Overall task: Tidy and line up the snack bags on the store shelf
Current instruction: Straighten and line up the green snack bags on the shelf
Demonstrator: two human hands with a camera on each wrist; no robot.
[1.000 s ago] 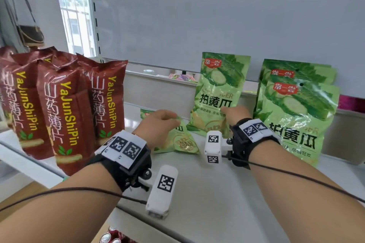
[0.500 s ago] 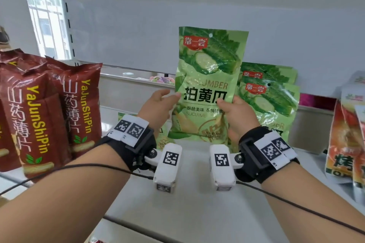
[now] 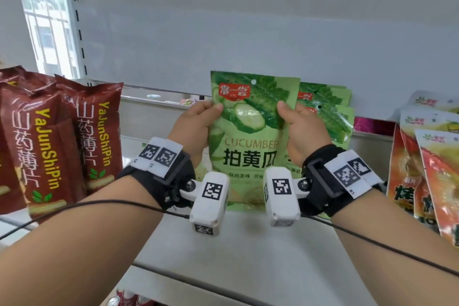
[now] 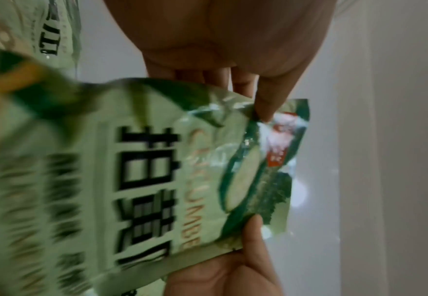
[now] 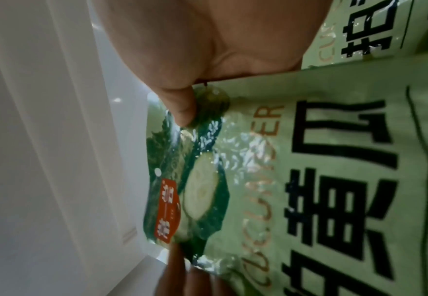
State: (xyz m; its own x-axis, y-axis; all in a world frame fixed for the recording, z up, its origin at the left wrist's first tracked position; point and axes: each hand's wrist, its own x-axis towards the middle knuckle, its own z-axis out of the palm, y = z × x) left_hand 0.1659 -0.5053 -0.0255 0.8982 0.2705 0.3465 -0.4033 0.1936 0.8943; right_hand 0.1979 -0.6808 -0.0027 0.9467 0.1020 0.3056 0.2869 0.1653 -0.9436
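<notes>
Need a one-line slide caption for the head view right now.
Both hands, left hand and right hand, hold a green cucumber snack bag upright over the shelf.

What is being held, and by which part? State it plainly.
The green cucumber snack bag, upright, pinched by its upper side edges: left hand on its left edge, right hand on its right edge.

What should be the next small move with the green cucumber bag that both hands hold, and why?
Probably carry it back and right, and stand it before the green bags at the shelf's rear. Left hand and right hand pinch the cucumber bag by its edges, upright, facing forward, offset left of them.
</notes>
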